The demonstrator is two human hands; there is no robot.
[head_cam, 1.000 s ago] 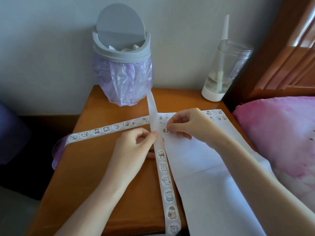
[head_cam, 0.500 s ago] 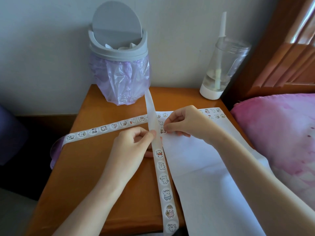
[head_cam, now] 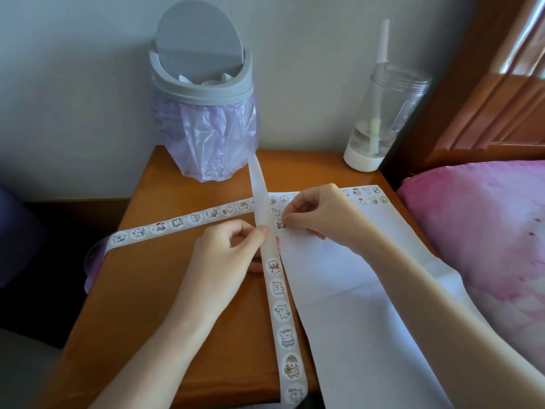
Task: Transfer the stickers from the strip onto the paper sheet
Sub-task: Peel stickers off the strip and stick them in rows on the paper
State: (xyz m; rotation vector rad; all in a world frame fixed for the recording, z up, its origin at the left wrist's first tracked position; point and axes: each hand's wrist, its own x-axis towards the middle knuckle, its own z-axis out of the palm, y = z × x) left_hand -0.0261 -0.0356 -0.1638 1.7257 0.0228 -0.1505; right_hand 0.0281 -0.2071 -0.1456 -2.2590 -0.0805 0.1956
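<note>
A long white sticker strip (head_cam: 282, 308) runs from the table's front edge up toward the bin, its upper part bare of stickers. My left hand (head_cam: 224, 255) pinches this strip at its middle. My right hand (head_cam: 321, 215) pinches a small round sticker (head_cam: 280, 224) right beside the strip, at the left edge of the white paper sheet (head_cam: 354, 290). Several stickers sit in rows along the sheet's top edge. A second strip (head_cam: 177, 222) full of stickers crosses to the left and hangs off the table.
The wooden bedside table (head_cam: 165, 290) carries a grey swing-lid bin with a purple bag (head_cam: 203, 113) at the back and a clear bottle with a straw (head_cam: 380, 113) at the back right. A pink pillow (head_cam: 486, 231) lies to the right.
My hands have stayed almost still. The right fingers have kept pinching the small sticker next to the strip, shifting only slightly.
</note>
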